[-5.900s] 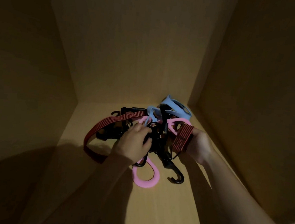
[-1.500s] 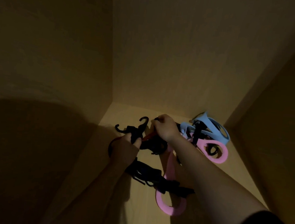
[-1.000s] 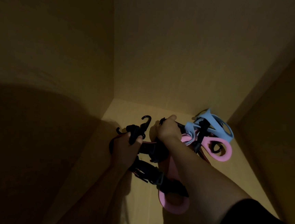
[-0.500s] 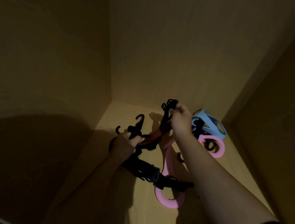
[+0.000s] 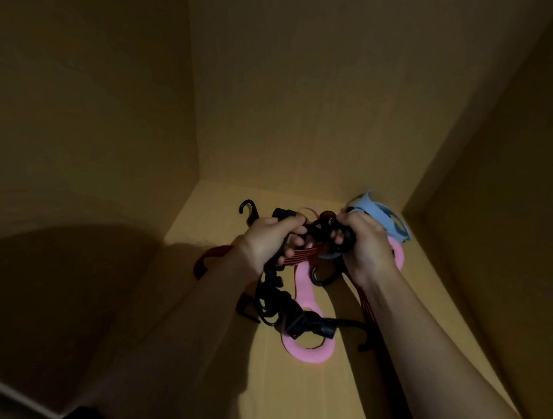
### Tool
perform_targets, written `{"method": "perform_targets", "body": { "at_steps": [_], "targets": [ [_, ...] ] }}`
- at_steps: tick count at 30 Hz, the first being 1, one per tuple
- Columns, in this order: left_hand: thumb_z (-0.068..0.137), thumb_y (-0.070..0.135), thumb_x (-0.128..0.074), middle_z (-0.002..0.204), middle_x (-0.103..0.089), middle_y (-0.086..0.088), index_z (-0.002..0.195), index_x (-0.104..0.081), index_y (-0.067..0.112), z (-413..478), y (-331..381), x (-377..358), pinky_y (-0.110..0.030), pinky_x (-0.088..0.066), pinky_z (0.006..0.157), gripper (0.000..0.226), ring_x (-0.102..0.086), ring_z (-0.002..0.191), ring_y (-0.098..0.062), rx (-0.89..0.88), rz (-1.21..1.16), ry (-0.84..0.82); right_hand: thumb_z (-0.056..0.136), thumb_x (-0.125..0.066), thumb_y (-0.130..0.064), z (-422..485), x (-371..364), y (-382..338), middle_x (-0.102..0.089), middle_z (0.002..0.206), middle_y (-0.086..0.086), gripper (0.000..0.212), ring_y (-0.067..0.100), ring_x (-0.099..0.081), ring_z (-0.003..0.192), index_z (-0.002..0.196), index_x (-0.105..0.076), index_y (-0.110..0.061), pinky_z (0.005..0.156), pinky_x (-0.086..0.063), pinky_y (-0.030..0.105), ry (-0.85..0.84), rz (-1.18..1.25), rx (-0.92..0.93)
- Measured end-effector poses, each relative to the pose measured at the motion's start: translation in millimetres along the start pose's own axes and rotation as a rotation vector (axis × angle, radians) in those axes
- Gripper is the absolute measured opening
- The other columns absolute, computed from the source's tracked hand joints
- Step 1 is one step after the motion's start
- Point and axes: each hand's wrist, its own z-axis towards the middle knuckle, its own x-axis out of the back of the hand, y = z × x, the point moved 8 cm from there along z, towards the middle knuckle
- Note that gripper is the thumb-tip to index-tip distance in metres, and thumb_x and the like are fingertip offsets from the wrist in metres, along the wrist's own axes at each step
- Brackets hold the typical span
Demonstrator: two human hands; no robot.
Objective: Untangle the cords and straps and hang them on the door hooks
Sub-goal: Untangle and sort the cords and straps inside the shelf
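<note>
L hand point(image 5: 267, 242) and R hand point(image 5: 363, 247) are now close together at mid-tangle; 0.5 s ago the R hand was up w/ a black end lifted, hands apart. L hand is curled round black cord point(image 5: 277, 296) + red strap point(image 5: 301, 254). R hand's fingers are hooked into black knot point(image 5: 323, 228). Pink strap point(image 5: 305, 285) loop lies on cupboard floor point(image 5: 301, 405), blue strap point(image 5: 386, 217) behind the R hand. Judged: working the knot, nothing freed yet. Door hooks not in view.

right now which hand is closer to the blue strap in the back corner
Right. The right hand grips the black tangle directly in front of the blue strap, partly covering it. The left hand grips the same tangle further left, clear of the strap.
</note>
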Motion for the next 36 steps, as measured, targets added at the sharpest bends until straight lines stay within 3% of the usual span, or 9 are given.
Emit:
{"method": "perform_targets", "body": {
  "at_steps": [3,7,13,16,20,24,28,32,36],
  "targets": [
    [0.084,0.047,-0.06,0.062,-0.056,0.003,0.09,-0.067,0.01,-1,-3,-20,-0.017,-0.03,0.039,0.038,-0.044,0.042,-0.006,0.02,0.093,-0.035,0.084,-0.052,0.004,-16,0,0,-0.04,0.042,-0.003,0.043,0.009,-0.037,0.042,0.048,-0.038,-0.016,0.049,-0.033,0.024,-0.047,-0.289,0.16],
    [0.08,0.043,-0.066,0.051,-0.039,0.001,0.061,-0.051,0.017,3,1,-22,-0.016,-0.025,0.037,0.036,-0.036,0.037,-0.009,-0.017,0.226,0.001,0.078,-0.051,0.016,-31,-21,7,-0.031,0.034,-0.011,0.051,-0.002,-0.035,0.035,0.048,-0.028,-0.017,0.044,-0.03,0.015,-0.186,-0.539,0.318],
    [0.09,0.018,-0.054,0.077,-0.058,-0.008,0.09,-0.063,0.005,7,-4,-33,-0.015,-0.04,0.048,0.015,-0.051,0.062,-0.011,-0.104,0.4,-0.064,0.075,-0.062,0.0,-41,-25,26,-0.033,0.051,-0.016,0.056,0.0,-0.045,0.051,0.05,-0.027,-0.035,0.048,-0.026,0.013,-0.235,-1.0,0.558],
    [0.094,0.017,-0.05,0.082,-0.064,-0.006,0.096,-0.065,0.006,3,1,-35,-0.022,-0.046,0.066,0.019,-0.059,0.076,-0.015,-0.193,0.408,-0.067,0.079,-0.063,-0.005,-49,-22,27,-0.039,0.061,-0.017,0.05,-0.006,-0.048,0.062,0.055,-0.035,-0.038,0.054,-0.033,0.009,-0.216,-0.969,0.571],
    [0.097,0.018,-0.044,0.102,-0.066,-0.015,0.109,-0.062,0.002,-1,11,-31,-0.029,-0.048,0.078,0.027,-0.062,0.094,-0.025,-0.273,0.442,-0.072,0.078,-0.057,-0.02,-55,-9,10,-0.05,0.078,-0.011,0.004,-0.006,-0.048,0.077,0.076,-0.054,-0.019,0.067,-0.036,0.006,-0.001,-0.817,0.586],
    [0.098,0.016,-0.043,0.099,-0.066,-0.004,0.109,-0.062,0.006,-7,23,-27,-0.011,-0.05,0.072,0.025,-0.062,0.093,-0.015,-0.278,0.341,-0.128,0.085,-0.05,0.0,-37,7,-10,-0.049,0.105,0.002,0.024,0.01,-0.049,0.099,0.107,-0.056,-0.006,0.081,-0.035,0.004,0.211,-0.718,0.506],
    [0.097,0.014,-0.045,0.093,-0.067,-0.001,0.106,-0.063,0.011,-14,25,-27,-0.017,-0.051,0.077,0.021,-0.064,0.088,-0.011,-0.263,0.333,-0.194,0.095,-0.043,-0.009,-19,-4,-11,-0.056,0.107,-0.001,0.027,0.016,-0.054,0.106,0.117,-0.057,-0.011,0.092,-0.044,0.031,0.057,-0.789,0.421],
    [0.096,0.017,-0.046,0.094,-0.067,0.0,0.099,-0.064,0.017,-19,33,-18,-0.025,-0.049,0.083,0.018,-0.063,0.088,-0.01,-0.273,0.326,-0.192,0.098,-0.041,-0.019,-12,-10,-5,-0.064,0.093,0.003,0.021,0.015,-0.06,0.087,0.096,-0.061,-0.014,0.075,-0.047,0.028,-0.112,-0.67,0.25],
    [0.096,0.018,-0.044,0.094,-0.068,0.002,0.1,-0.063,0.021,-22,52,-12,-0.024,-0.052,0.081,0.02,-0.066,0.084,-0.008,-0.327,-0.02,-0.184,0.098,-0.042,-0.028,-18,-21,-1,-0.068,0.098,0.004,0.027,0.017,-0.063,0.095,0.09,-0.067,-0.02,0.081,-0.049,0.024,-0.192,-0.512,0.063]
  ]
}}
